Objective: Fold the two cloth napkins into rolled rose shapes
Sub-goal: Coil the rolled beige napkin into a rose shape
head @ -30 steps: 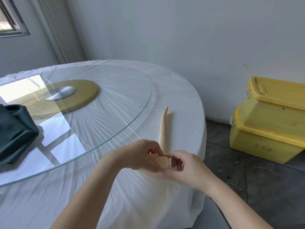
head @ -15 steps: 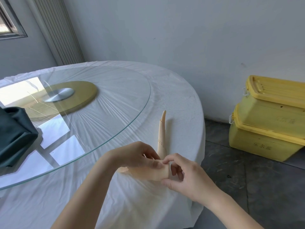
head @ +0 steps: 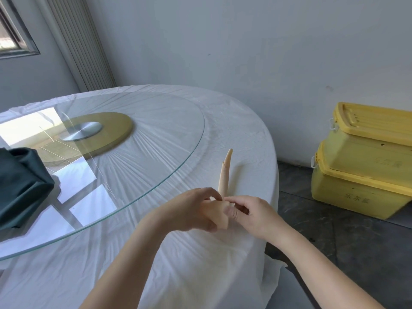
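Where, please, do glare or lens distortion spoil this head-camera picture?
Head view: window reflections glare white on the glass turntable at left; the wide lens tilts the yellow boxes at the right edge; the napkin, left hand and right hand are evenly lit, slightly soft, with only faint shadows.

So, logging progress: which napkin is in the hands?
The cream napkin, held by the left hand and right hand; the dark green napkin sits untouched on the glass.
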The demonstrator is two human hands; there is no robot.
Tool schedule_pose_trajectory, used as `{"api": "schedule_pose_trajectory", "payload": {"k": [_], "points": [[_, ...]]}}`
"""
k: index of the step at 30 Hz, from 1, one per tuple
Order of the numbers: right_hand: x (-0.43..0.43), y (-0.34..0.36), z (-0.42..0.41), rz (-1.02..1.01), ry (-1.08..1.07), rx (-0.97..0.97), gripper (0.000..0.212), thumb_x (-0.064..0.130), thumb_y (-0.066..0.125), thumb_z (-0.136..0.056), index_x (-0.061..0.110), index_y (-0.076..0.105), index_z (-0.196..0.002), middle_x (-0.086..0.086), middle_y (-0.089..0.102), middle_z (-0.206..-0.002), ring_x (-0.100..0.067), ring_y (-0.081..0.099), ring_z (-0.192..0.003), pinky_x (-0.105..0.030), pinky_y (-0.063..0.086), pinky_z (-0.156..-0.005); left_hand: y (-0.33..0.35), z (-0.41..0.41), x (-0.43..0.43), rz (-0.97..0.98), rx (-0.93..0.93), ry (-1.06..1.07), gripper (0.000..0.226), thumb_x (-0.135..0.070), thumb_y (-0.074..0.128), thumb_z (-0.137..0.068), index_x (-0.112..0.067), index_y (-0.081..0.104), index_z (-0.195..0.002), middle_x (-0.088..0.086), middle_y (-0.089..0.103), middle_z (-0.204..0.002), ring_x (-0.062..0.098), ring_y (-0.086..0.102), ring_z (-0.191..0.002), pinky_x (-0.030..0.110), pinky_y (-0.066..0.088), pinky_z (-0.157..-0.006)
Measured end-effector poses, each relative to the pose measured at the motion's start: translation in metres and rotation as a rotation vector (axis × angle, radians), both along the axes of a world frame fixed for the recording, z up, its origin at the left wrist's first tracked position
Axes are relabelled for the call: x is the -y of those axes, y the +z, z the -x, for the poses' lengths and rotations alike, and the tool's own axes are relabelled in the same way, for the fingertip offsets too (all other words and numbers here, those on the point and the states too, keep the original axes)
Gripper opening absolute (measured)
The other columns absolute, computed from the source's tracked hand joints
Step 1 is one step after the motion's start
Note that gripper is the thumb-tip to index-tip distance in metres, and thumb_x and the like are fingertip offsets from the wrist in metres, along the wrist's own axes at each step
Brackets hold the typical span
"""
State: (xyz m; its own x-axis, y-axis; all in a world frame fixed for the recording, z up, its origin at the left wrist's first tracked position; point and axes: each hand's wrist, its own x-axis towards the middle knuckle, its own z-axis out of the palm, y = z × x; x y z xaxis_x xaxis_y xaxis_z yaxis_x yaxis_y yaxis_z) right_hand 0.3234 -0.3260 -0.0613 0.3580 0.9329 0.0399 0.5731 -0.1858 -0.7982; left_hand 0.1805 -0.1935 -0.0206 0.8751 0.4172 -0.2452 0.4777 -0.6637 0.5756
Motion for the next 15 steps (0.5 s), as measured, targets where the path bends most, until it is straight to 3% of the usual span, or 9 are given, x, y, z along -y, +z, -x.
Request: {"api": "schedule_pose_trajectory", "payload": {"k": [3, 8, 12, 15], "points": [[0.006, -0.002, 0.005, -0.013, -0.008, -0.008, 0.058, 0.05, 0.07, -0.072, 0.044, 0.043, -0.123, 0.013, 0.053, -0.083, 0.001, 0.048, -0.067, -0.013, 0.042, -0.068, -0.003, 0.001, -0.003, 0.107, 0.005, 0.063, 0.047, -0.029, 0.08, -0.066, -0.046, 0.054, -0.102, -0.015, 0.06, -0.1, 0.018, 0.063, -0.087, 0.039, 0.053, -0.068], [0.014, -0.002, 0.012, -0.059, 0.016, 0.025, 0.048, 0.038, 0.079, -0.07, 0.046, 0.046, -0.105, 0.01, 0.052, -0.083, -0.003, 0.045, -0.064, -0.019, 0.043, -0.066, 0.003, 0.002, -0.001, 0.115, -0.067, 0.034, 0.041, -0.037, 0.078, -0.067, -0.046, 0.058, -0.101, -0.01, 0.062, -0.099, 0.023, 0.064, -0.088, 0.034, 0.054, -0.067], [0.024, 0.002, 0.011, -0.038, 0.082, -0.02, 0.046, 0.04, 0.081, -0.066, 0.035, 0.059, -0.106, 0.012, 0.049, -0.073, -0.001, 0.042, -0.059, -0.014, 0.038, -0.059, 0.012, 0.007, 0.004, 0.052, -0.215, -0.048, 0.042, -0.047, 0.075, -0.068, -0.042, 0.059, -0.108, -0.016, 0.062, -0.099, 0.007, 0.062, -0.089, 0.032, 0.053, -0.084], [0.032, 0.004, 0.014, -0.016, 0.132, -0.021, 0.038, 0.041, 0.081, -0.066, 0.037, 0.061, -0.099, 0.013, 0.048, -0.068, -0.001, 0.041, -0.056, -0.013, 0.036, -0.056, 0.018, 0.009, 0.009, 0.026, -0.3, -0.093, 0.044, -0.052, 0.074, -0.069, -0.042, 0.061, -0.11, -0.019, 0.062, -0.101, 0.002, 0.061, -0.092, 0.029, 0.05, -0.089]]}}
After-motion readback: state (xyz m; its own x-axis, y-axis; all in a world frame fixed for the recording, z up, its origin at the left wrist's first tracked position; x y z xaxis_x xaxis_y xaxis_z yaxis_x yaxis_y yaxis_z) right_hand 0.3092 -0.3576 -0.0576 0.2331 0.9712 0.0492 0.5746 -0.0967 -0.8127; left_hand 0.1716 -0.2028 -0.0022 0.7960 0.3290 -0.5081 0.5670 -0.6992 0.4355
